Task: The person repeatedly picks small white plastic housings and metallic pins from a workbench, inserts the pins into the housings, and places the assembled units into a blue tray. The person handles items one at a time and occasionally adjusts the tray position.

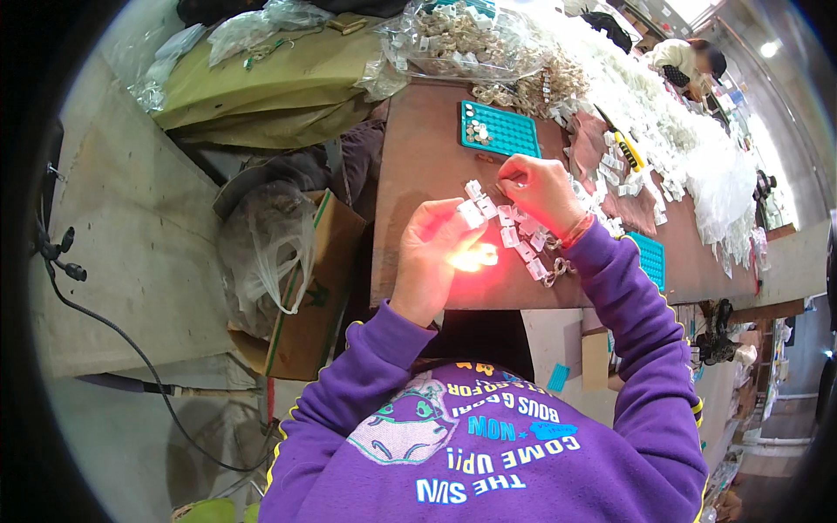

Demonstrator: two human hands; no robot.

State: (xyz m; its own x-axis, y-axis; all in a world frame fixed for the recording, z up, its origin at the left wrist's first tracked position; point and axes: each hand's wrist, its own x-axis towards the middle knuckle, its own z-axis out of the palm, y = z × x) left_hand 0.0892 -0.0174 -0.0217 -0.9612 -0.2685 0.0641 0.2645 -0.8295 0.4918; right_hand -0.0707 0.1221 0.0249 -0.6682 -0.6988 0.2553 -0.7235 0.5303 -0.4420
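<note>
My left hand is raised over the brown table, its fingers closed on a small white plastic piece. A bright red-orange glow lights its palm side. My right hand hovers just to the right, fingers pinched together on something tiny that I cannot make out. Between and below the hands lies a row of several white plastic pieces on the table. Purple sleeves cover both forearms.
A teal tray with small round parts lies farther back, and a second teal tray sits at the right edge. Clear bags of white parts pile at the back. A lined cardboard box stands left of the table. Another person works far right.
</note>
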